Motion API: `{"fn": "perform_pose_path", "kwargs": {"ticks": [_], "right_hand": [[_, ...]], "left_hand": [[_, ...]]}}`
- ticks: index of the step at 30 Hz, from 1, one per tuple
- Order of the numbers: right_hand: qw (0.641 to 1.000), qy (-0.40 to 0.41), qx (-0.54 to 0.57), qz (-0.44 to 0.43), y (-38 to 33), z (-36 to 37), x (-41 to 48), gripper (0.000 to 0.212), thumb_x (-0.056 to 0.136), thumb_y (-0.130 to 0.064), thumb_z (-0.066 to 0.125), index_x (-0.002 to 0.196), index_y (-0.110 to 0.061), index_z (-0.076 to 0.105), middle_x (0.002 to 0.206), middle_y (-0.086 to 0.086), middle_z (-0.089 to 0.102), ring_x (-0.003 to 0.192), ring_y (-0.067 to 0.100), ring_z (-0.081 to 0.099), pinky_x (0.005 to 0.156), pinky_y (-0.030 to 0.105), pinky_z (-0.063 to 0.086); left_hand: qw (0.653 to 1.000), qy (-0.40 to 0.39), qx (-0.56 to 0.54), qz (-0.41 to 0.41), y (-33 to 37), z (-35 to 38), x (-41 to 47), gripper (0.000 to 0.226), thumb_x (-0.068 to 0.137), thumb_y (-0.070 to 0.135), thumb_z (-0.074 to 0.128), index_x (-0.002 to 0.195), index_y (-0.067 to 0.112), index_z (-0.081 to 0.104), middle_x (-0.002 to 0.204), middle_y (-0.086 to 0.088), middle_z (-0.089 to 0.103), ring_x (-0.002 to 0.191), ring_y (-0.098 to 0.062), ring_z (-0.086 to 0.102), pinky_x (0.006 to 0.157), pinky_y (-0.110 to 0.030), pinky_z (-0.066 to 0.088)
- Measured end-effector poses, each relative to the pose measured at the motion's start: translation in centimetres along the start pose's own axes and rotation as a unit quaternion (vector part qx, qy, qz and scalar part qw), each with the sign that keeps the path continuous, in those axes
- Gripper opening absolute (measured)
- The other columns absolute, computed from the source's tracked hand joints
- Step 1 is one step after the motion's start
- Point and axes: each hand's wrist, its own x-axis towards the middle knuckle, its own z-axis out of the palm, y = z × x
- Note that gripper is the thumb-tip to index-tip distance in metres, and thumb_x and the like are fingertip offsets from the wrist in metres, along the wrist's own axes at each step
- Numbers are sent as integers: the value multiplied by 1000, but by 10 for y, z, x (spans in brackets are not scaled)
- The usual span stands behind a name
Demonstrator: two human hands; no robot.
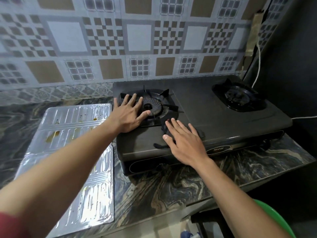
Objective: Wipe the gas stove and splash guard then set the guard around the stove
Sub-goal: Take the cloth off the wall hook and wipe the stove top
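A black two-burner gas stove (214,107) stands on the marbled counter against the tiled wall. My left hand (130,114) lies flat with spread fingers on the left burner grate (154,105). My right hand (185,141) presses flat, fingers straight, on a dark cloth (163,145) lying on the stove top near its front edge; most of the cloth is hidden under the palm. The silver foil splash guard (75,145) lies flat on the counter left of the stove, with brown grease stains on its upper panels.
The right burner (238,97) sits near a dark side wall. A white cord (257,66) hangs down behind the stove's right end. A green round object (274,219) shows below the counter edge at the lower right.
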Motion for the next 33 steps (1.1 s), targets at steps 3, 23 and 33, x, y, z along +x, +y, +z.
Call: {"fn": "perform_pose_path", "kwargs": {"ticks": [3, 23, 33], "right_hand": [[1000, 3, 3, -26, -14, 2, -4, 61, 102, -56, 21, 158, -31, 19, 165, -10, 14, 151, 5, 7, 123, 41, 3], [987, 68, -1, -147, -119, 41, -11, 48, 102, -36, 38, 147, -21, 45, 153, 2, 45, 144, 18, 35, 120, 46, 19], [993, 58, 17, -98, -26, 12, -12, 49, 102, -42, 38, 147, -26, 48, 152, -3, 47, 142, 10, 38, 119, 41, 25]], "left_hand": [[1000, 3, -1, -2, 0, 1, 0, 94, 85, 82, 6, 159, 24, 5, 167, -6, -2, 153, -30, -3, 116, -63, -4], [999, -28, 0, -22, 0, -2, 6, 105, 76, 91, 8, 159, 26, 7, 167, -5, -1, 152, -32, -8, 113, -67, -9], [998, -50, 16, -29, 3, -4, 8, 108, 72, 94, 4, 159, 30, 5, 167, -2, -4, 152, -33, -10, 113, -68, -9]]}}
